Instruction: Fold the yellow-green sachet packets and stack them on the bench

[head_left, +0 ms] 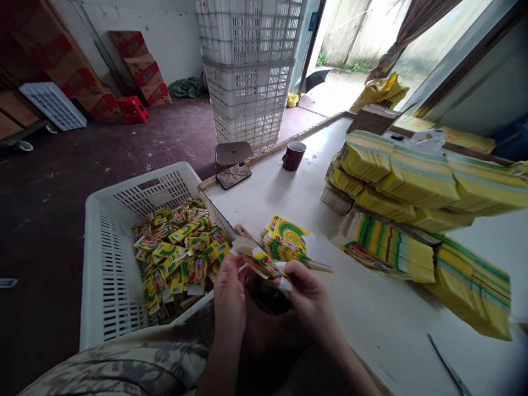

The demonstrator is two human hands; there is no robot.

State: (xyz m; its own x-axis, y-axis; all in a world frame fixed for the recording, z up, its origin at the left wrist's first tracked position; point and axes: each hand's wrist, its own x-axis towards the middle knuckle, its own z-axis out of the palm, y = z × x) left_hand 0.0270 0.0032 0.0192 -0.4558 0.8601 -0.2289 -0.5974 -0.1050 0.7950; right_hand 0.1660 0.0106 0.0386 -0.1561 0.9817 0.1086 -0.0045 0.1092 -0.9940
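Note:
Between my two hands, above my lap, is a small yellow and green printed carton [264, 263] with white flaps standing out at its ends. My left hand [230, 291] grips its left end, fingers closed round the edge. At the other end, my right hand [307, 289] pinches the flap by the white part. Just beyond, a small stack of flat printed cartons [284, 236] lies at the table edge. To my left a white plastic crate [97, 264] holds many small yellow and green cartons [181, 242].
Bundles of flat cartons [396, 181] are piled on the white table [379, 324] at right. A maroon mug [294, 155], a phone [234, 175] and a metal blade-like tool [447, 364] lie there too. Tall stacked crates [251, 71] stand behind; a red stool [132, 110] sits farther left.

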